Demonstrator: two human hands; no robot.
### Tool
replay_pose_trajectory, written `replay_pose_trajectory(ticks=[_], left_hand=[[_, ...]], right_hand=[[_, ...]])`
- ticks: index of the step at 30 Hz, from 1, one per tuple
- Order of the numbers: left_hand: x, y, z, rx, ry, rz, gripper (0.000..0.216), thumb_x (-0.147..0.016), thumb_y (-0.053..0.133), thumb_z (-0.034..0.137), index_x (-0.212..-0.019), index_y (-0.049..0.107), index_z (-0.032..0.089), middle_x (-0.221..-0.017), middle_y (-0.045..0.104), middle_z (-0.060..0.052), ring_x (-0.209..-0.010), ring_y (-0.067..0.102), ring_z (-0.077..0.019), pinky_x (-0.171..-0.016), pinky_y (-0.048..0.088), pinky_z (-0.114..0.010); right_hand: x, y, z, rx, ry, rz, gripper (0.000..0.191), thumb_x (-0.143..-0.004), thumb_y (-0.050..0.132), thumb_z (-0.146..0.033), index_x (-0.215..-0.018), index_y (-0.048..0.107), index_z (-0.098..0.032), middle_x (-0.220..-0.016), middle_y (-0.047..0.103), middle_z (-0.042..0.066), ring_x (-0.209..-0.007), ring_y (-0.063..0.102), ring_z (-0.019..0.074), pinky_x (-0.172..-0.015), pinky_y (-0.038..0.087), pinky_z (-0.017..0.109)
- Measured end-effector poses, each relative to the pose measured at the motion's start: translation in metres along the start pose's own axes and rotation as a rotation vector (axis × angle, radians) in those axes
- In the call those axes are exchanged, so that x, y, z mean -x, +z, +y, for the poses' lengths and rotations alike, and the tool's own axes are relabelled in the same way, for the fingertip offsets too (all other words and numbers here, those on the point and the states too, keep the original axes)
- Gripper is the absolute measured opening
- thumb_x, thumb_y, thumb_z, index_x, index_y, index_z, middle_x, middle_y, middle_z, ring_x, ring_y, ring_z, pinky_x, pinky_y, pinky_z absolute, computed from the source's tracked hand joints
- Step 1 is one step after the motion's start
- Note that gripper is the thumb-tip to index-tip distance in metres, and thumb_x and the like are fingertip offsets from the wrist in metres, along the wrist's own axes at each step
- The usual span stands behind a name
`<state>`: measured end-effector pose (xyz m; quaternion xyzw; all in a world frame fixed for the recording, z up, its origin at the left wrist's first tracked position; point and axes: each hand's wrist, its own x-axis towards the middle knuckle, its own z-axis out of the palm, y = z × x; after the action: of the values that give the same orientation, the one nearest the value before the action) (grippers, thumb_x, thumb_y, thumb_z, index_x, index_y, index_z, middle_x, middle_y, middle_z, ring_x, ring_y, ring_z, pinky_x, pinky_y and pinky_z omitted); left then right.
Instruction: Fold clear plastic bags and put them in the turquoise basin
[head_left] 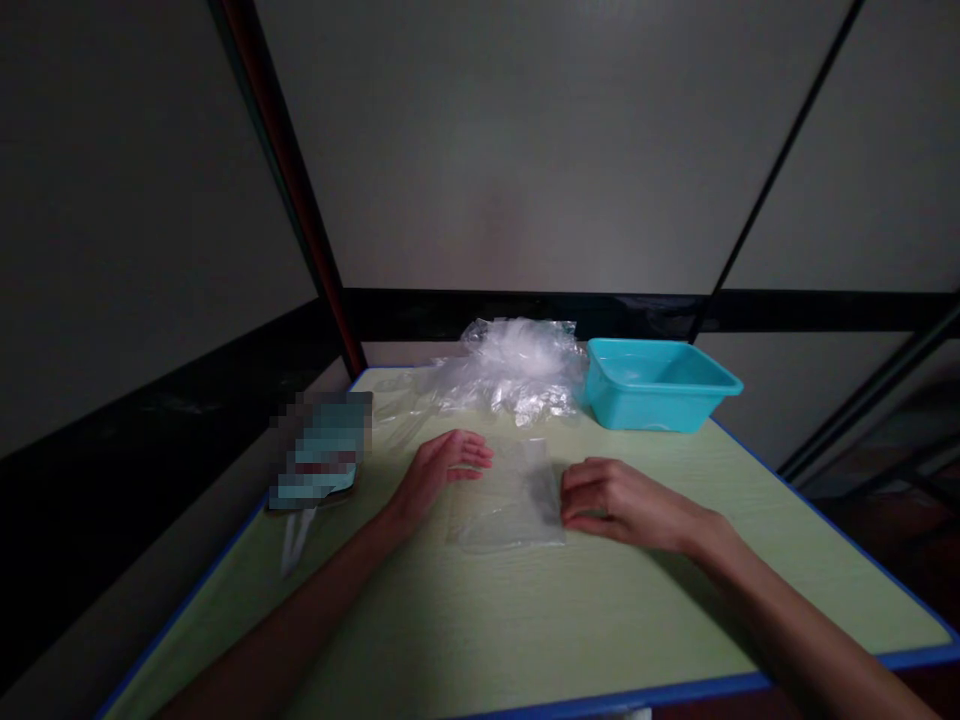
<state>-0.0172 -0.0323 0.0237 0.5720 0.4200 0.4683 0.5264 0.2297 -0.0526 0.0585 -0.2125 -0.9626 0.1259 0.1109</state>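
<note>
A clear plastic bag (510, 505) lies flat on the pale green table between my two hands. My left hand (448, 462) is at the bag's upper left side, its fingers stretched out and holding nothing. On the other side, my right hand (606, 498) has its fingers bent and its thumb drawn in at the bag's right edge. The fingertips appear closed on that edge, though their contact is partly hidden. Behind the hands, a loose heap of clear plastic bags (521, 370) spreads over the far end of the table.
A turquoise plastic basin (649, 405) stands at the back right, beside the heap. A blurred-out flat object (322, 455) rests near the left edge, with a white strip (296, 540) hanging from it. The table (480, 630) has blue edging; wall panels rise behind and to the left.
</note>
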Motion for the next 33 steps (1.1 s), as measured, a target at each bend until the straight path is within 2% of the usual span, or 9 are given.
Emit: replay_pose_trajectory(ticks=[5,9,12,15,17,20,25,29,33], left_hand=[[-0.001,-0.001,-0.007,0.051,-0.075,-0.005,0.041,-0.075,0.05,0.049,-0.082,0.056,0.009,-0.079,0.063,-0.011,-0.069,0.061,-0.0187,-0.065,0.047,-0.032],[-0.001,-0.001,-0.009,-0.019,-0.049,-0.052,0.039,-0.077,0.045,0.048,-0.08,0.055,0.011,-0.077,0.061,-0.008,-0.067,0.059,-0.0173,-0.063,0.048,-0.031],[0.005,0.003,-0.005,-0.259,0.083,-0.124,0.03,-0.079,0.044,0.041,-0.078,0.056,0.013,-0.076,0.06,-0.006,-0.068,0.057,-0.0168,-0.062,0.047,-0.029],[0.016,0.012,0.001,-0.62,0.318,-0.223,0.018,-0.077,0.047,0.029,-0.081,0.058,0.015,-0.083,0.059,-0.006,-0.08,0.055,-0.0186,-0.073,0.044,-0.031],[0.024,0.019,0.006,-0.804,0.458,-0.326,0.026,-0.074,0.051,0.026,-0.097,0.056,0.015,-0.098,0.058,-0.009,-0.094,0.051,-0.0211,-0.085,0.04,-0.034],[0.033,0.026,0.011,-0.967,0.556,-0.457,0.047,-0.07,0.056,0.027,-0.115,0.048,0.016,-0.119,0.049,-0.01,-0.111,0.042,-0.0235,-0.096,0.031,-0.037],[0.034,0.025,0.011,-1.062,0.556,-0.581,0.06,-0.071,0.057,0.033,-0.126,0.039,0.016,-0.135,0.035,-0.01,-0.123,0.03,-0.0237,-0.103,0.022,-0.038],[0.032,0.022,0.009,-1.072,0.518,-0.632,0.069,-0.078,0.05,0.041,-0.135,0.022,0.016,-0.141,0.023,-0.009,-0.129,0.02,-0.0234,-0.105,0.015,-0.04],[0.033,0.024,0.012,-1.08,0.504,-0.684,0.066,-0.081,0.045,0.042,-0.136,0.018,0.018,-0.142,0.018,-0.008,-0.13,0.015,-0.0226,-0.106,0.011,-0.04]], right_hand=[[-0.001,0.005,-0.008,0.099,-0.023,-0.09,0.02,-0.086,0.045,-0.021,-0.075,0.062,-0.019,-0.073,0.057,0.001,-0.073,0.052,0.0132,-0.07,0.038,0.029],[-0.001,0.006,-0.009,0.073,-0.035,-0.104,0.018,-0.084,0.046,-0.015,-0.075,0.061,-0.018,-0.073,0.056,0.001,-0.072,0.052,0.0124,-0.068,0.038,0.027],[-0.001,0.004,-0.009,0.027,-0.029,-0.086,0.018,-0.08,0.045,-0.008,-0.081,0.06,-0.017,-0.078,0.054,0.001,-0.075,0.051,0.012,-0.067,0.038,0.024],[-0.002,0.002,-0.01,0.032,-0.019,-0.072,0.021,-0.075,0.044,-0.003,-0.081,0.06,-0.016,-0.079,0.051,0.002,-0.074,0.049,0.0121,-0.065,0.038,0.023],[-0.001,0.003,-0.01,0.081,-0.016,-0.062,0.022,-0.072,0.043,-0.003,-0.079,0.059,-0.017,-0.077,0.049,0.002,-0.073,0.047,0.0127,-0.064,0.036,0.024],[0.006,0.008,-0.011,0.208,-0.017,-0.024,0.019,-0.073,0.043,-0.009,-0.079,0.059,-0.017,-0.073,0.049,0.002,-0.071,0.046,0.0147,-0.063,0.033,0.028],[0.027,0.026,-0.02,0.378,-0.028,0.016,0.025,-0.083,0.034,-0.016,-0.084,0.058,-0.016,-0.07,0.052,0.004,-0.065,0.045,0.0157,-0.059,0.028,0.031],[0.035,0.037,-0.034,0.359,0.045,-0.01,0.032,-0.084,0.033,-0.025,-0.106,0.053,-0.014,-0.075,0.055,0.005,-0.065,0.047,0.0166,-0.064,0.03,0.033],[0.034,0.042,-0.048,0.304,0.149,-0.017,0.042,-0.085,0.035,-0.034,-0.118,0.047,-0.012,-0.084,0.057,0.007,-0.069,0.049,0.0179,-0.068,0.032,0.034]])
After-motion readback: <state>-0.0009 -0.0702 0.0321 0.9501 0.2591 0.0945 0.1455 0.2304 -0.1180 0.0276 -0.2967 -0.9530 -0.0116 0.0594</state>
